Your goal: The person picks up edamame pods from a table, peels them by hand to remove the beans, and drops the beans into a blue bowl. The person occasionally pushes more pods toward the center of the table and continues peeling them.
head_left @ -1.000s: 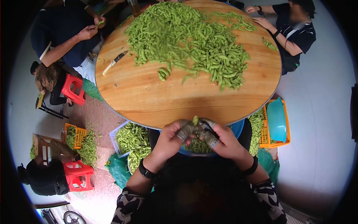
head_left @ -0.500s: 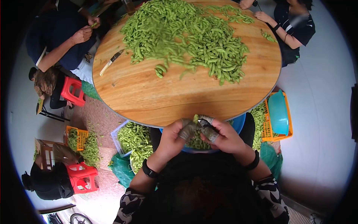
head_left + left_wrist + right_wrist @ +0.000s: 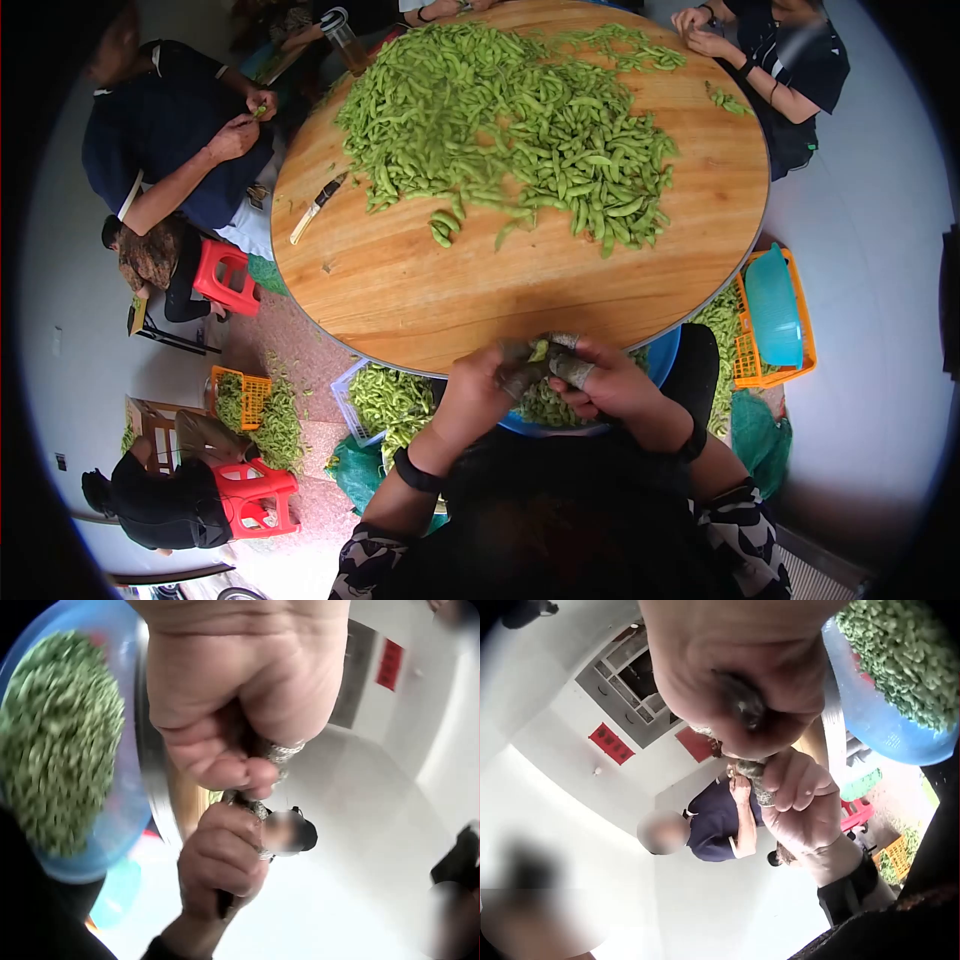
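Note:
In the head view my left hand (image 3: 480, 385) pinches a green soybean pod (image 3: 540, 351) between thumb and fingertips just past the near table edge. My right hand (image 3: 622, 382) meets it at the pod, its fingers curled round a dark, smooth handle (image 3: 748, 705) seen in the palm in the right wrist view. The working end of this tool is hidden between the hands. Greyish wraps (image 3: 572, 370) cover some thumbs and fingers of both hands. Below them stands a blue basin (image 3: 139, 712) holding shelled green beans (image 3: 60, 742).
A round wooden table (image 3: 400, 290) bears a large heap of pods (image 3: 520, 120) and a knife (image 3: 318, 208). At the left are a pale crate (image 3: 350, 400) and red stools (image 3: 258, 498). An orange basket (image 3: 800, 345) stands right. Other people sit around.
The head view has shifted, so the table and both hands appear lower and farther right. My hands have drawn closer together around the pod, and the right fingers have curled in more.

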`<state>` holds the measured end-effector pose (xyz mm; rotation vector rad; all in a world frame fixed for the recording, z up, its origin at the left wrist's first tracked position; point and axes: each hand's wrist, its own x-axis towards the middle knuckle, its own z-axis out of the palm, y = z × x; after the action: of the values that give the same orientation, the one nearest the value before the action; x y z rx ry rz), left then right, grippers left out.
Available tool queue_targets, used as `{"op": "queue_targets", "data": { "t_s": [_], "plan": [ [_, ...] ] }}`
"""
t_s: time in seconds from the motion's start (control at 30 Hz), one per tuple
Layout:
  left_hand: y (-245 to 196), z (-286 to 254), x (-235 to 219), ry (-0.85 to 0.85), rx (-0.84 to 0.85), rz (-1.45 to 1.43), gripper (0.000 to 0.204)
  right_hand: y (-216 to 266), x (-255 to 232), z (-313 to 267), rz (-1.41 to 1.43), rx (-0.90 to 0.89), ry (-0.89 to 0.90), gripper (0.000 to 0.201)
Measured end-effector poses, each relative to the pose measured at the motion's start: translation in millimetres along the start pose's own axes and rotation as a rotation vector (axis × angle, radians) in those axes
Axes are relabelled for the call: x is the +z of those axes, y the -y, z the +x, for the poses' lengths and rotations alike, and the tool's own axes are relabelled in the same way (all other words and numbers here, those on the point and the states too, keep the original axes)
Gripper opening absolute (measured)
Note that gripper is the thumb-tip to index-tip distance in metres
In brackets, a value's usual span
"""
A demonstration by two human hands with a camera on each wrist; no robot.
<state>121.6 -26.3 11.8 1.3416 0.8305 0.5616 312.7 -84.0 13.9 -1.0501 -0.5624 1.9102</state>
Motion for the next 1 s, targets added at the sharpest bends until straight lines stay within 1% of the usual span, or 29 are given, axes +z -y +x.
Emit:
{"op": "queue_targets", "data": {
  "t_s": [0.03,0.07,0.1,0.13,0.17,0.2,0.23,0.27,0.3,0.33,0.37,0.4,0.43,0.47,0.5,0.53,0.57,0.6,0.63,0.67,0.7,0.77,0.8,0.83,0.87,0.9,0.93,0.97,1.0],
  "plan": [
    [0.8,3.3,3.0,-0.142,0.331,0.574,0.019,0.0,2.2,-0.7,0.007,0.007,-0.004,0.025],
    [2.4,4.2,4.3,-0.276,0.659,1.151,0.018,-0.4,4.6,-0.5,-0.152,-0.051,-0.029,0.024],
    [5.9,4.6,4.2,-0.265,0.648,1.153,0.018,-1.4,5.3,-0.2,-0.308,-0.111,-0.054,0.024],
    [10.7,6.0,4.3,-0.287,0.664,1.215,0.016,-2.0,3.3,-0.9,-0.298,-0.104,-0.057,0.024],
    [13.6,7.2,4.6,-0.309,0.685,1.278,0.015,-1.7,0.5,-1.5,-0.271,-0.139,-0.044,0.028],
    [12.2,7.0,6.6,-0.298,0.683,1.278,0.015,-1.3,-2.9,-1.8,-0.244,-0.177,-0.033,0.032],
    [8.9,5.3,9.4,-0.199,0.376,0.695,0.013,-1.1,-7.6,-2.1,-0.236,-0.175,-0.039,0.032],
    [5.4,3.8,13.1,-0.098,0.065,0.111,0.012,-0.9,-13.7,-3.2,-0.203,-0.177,0.013,0.033],
    [-0.1,3.2,13.5,-0.093,0.057,0.107,0.012,-2.4,-17.3,-3.8,-0.168,-0.177,0.066,0.035],
    [-7.4,3.9,10.9,-0.070,-0.077,-0.081,0.010,-7.9,-20.2,0.3,-0.163,-0.171,0.061,0.035],
    [-10.7,4.9,9.3,-0.048,-0.208,-0.269,0.012,-14.7,-24.4,7.3,-0.344,-0.368,0.004,0.037],
    [-9.1,4.6,10.7,-0.046,-0.211,-0.275,0.012,-13.8,-22.7,9.4,-0.529,-0.562,-0.053,0.039],
    [-7.4,4.1,12.0,-0.039,-0.100,-0.083,0.012,-11.2,-20.5,7.0,-0.531,-0.558,-0.055,0.039],
    [-6.6,3.8,12.3,-0.032,0.012,0.111,0.014,-5.9,-16.2,3.3,-0.792,-0.660,-0.184,0.036],
    [-4.0,3.1,11.8,-0.028,0.016,0.110,0.014,-0.3,-11.6,1.6,-1.057,-0.758,-0.318,0.033],
    [0.2,1.1,10.7,0.000,0.161,0.339,0.015,-0.5,-10.4,3.7,-1.061,-0.759,-0.323,0.033],
    [2.4,-1.1,9.2,0.027,0.302,0.569,0.016,-2.8,-9.4,6.8,-1.141,-0.812,-0.325,0.034],
    [1.9,-1.4,8.8,0.030,0.301,0.565,0.016,-4.4,-7.8,8.7,-1.224,-0.860,-0.325,0.036],
    [1.0,-2.0,9.5,0.020,0.351,0.629,0.015,-5.6,-5.4,9.5,-1.227,-0.847,-0.324,0.036],
    [0.8,-4.4,10.7,0.015,0.396,0.691,0.015,-8.0,-3.1,10.0,-1.345,-0.829,-0.364,0.033],
    [-1.4,-9.0,11.8,0.025,0.378,0.677,0.015,-12.0,-1.5,9.3,-1.460,-0.802,-0.402,0.030],
    [-7.0,-16.4,8.8,-0.099,0.318,0.712,0.019,-13.1,0.8,1.6,-1.451,-0.748,-0.372,0.026],
    [5.3,-22.9,-3.7,-0.153,0.343,0.756,0.027,-14.6,-0.7,-0.9,-1.428,-0.731,-0.333,0.027],
    [6.2,-30.7,-13.4,-0.154,0.339,0.748,0.027,-15.5,-2.4,-2.5,-1.405,-0.719,-0.293,0.027],
    [6.1,-38.3,-22.6,-0.277,0.278,0.712,0.030,-16.1,-4.9,-4.5,-1.410,-0.713,-0.288,0.027],
    [6.7,-46.5,-33.3,-0.399,0.217,0.676,0.033,-16.7,-8.1,-6.8,-1.355,-0.752,-0.261,0.029],
    [11.4,-56.0,-48.3,-0.486,0.213,0.755,0.033,-17.2,-10.3,-8.1,-1.296,-0.791,-0.235,0.030],
    [17.5,-66.0,-65.0,-0.574,0.209,0.834,0.032,-14.8,-11.7,-8.4,-1.299,-0.790,-0.232,0.030],
    [21.1,-77.0,-81.1,-0.623,0.187,0.907,0.031,-9.4,-12.9,-7.7,-1.256,-0.825,-0.235,0.030]
  ]
}}
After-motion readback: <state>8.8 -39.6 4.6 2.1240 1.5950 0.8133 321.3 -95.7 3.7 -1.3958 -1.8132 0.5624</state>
